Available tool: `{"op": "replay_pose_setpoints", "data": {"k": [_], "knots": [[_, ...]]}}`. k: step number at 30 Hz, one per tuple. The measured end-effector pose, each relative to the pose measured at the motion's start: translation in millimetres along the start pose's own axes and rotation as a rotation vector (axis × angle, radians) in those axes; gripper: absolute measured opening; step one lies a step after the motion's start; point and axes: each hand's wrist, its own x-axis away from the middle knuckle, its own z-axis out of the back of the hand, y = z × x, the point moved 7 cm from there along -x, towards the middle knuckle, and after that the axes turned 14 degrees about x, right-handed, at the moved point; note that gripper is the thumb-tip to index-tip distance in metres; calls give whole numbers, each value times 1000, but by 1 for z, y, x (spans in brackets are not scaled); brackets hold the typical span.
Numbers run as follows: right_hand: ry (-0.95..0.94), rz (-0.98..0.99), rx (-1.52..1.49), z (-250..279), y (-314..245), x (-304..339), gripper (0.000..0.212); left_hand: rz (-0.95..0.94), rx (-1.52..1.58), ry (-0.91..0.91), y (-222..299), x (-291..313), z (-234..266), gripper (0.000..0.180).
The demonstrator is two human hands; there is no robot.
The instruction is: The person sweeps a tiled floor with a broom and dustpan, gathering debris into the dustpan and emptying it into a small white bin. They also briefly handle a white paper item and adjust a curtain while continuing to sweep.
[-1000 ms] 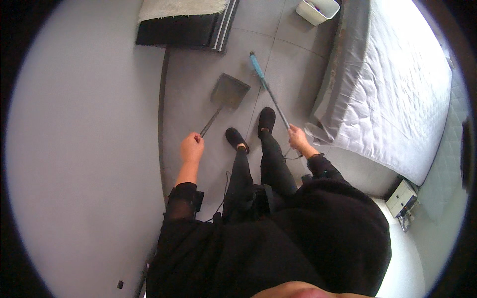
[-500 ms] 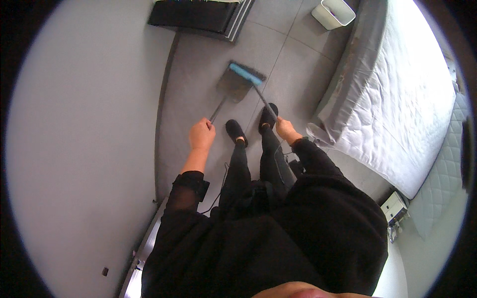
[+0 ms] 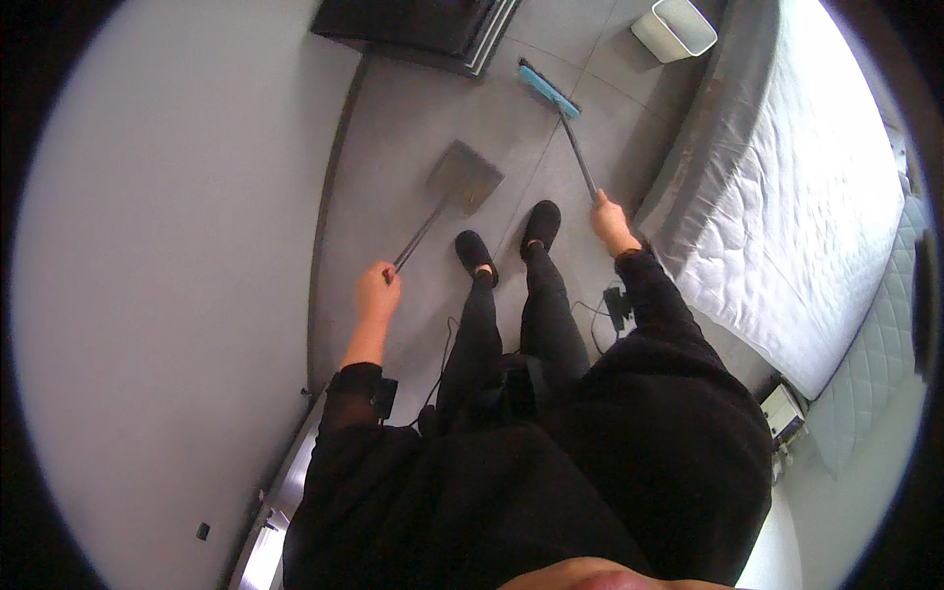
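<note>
My left hand (image 3: 378,292) is closed round the dark handle of a dustpan (image 3: 466,179), whose grey pan lies low over the floor ahead of my feet. Some brownish specks seem to show on the pan, too small to name. In my right hand (image 3: 612,222) is the grey stick of a broom (image 3: 551,88) with a light blue head and dark bristles. The broom head rests farther out than the dustpan and to its right, apart from it.
Grey tiled floor (image 3: 413,128) spreads round my dark slippers (image 3: 541,224). A white wastebasket (image 3: 675,31) stands far right, beside a bed with a pale mattress (image 3: 787,197). A black cabinet (image 3: 413,28) is at the far left, by the grey wall (image 3: 177,275). Cables hang near my legs.
The broom head has moved off the dustpan, away from me and to the right, with my right hand following. My left hand has drawn back slightly left, still holding the dustpan.
</note>
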Motion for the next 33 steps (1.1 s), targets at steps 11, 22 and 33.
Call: {"op": "replay_pose_setpoints", "data": {"k": [11, 22, 33], "knots": [[-484, 125, -198, -83, -82, 125, 31, 9, -136, -9, -44, 21, 8, 13], [-60, -73, 2, -61, -71, 74, 36, 100, -49, 33, -114, 62, 61, 13], [-598, 378, 75, -143, -194, 166, 31, 100, -78, 2, -147, 64, 65, 12]]}}
